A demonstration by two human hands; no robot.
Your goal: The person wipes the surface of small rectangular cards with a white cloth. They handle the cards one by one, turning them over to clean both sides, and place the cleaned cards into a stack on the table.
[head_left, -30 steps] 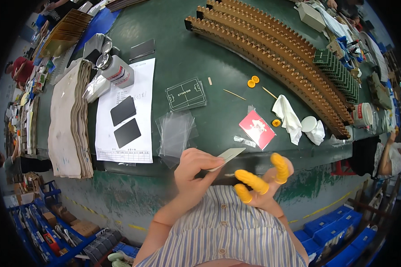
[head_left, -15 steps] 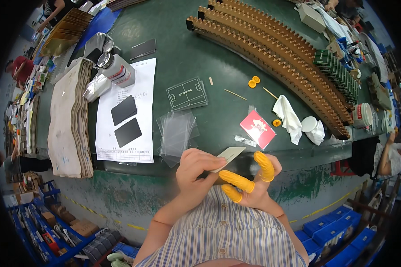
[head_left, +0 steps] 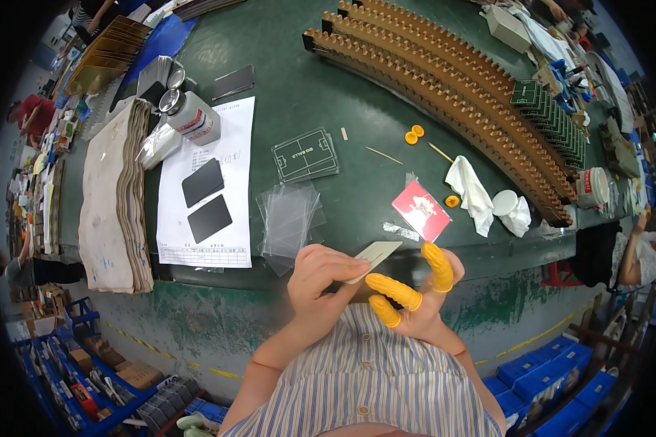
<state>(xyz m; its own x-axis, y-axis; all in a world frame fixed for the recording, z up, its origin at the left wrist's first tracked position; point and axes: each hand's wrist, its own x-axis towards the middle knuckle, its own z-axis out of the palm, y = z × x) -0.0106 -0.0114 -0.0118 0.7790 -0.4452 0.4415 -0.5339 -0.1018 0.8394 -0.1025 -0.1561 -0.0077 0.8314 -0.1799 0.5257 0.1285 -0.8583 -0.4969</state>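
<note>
My left hand [head_left: 317,288] pinches a thin pale card [head_left: 382,252] between thumb and fingers, tilted over the table's front edge. Close by on the right, my right hand [head_left: 420,309] has its fingers spread, with yellow finger cots [head_left: 395,290] on several of them; nothing is gripped in it, though one fingertip comes close to the card's lower edge. Beyond the hands lie clear plastic sheets [head_left: 290,222], a small stack of green cards with white pitch lines [head_left: 305,155], and a red card with a white figure [head_left: 420,210].
Slotted wooden racks [head_left: 444,95] curve across the far right, green cards [head_left: 550,120] standing in one. A white cloth [head_left: 470,197], wooden sticks [head_left: 384,156] and rolled orange finger cots [head_left: 412,138] lie nearer. Leftward are black cards [head_left: 210,218] on a paper form [head_left: 171,237] and a pump bottle [head_left: 199,124].
My right hand has shifted slightly right and up, its fingers still spread. My left hand and the pale card have hardly moved.
</note>
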